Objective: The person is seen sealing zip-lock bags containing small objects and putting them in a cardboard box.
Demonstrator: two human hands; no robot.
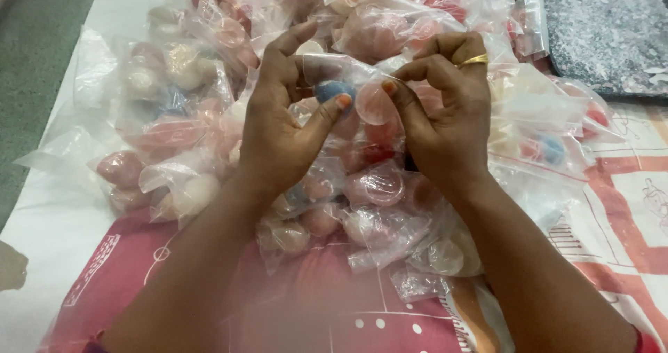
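Note:
My left hand (282,127) and my right hand (445,113) together hold a small clear plastic bag (351,71) above a heap of similar bags. Inside the held bag sit a blue round ball (332,88) and a pale pink egg-shaped piece (376,104). My left thumb and fingers pinch the bag at the blue ball. The right thumb presses on the pink piece, and the curled right fingers grip the bag's top edge. A gold ring (474,60) is on one right finger.
A large pile of clear bags (181,116) filled with pink, white and blue round pieces covers a red and white patterned cloth (626,221). A grey speckled slab (605,26) lies at the top right. A green floor strip (35,67) runs along the left.

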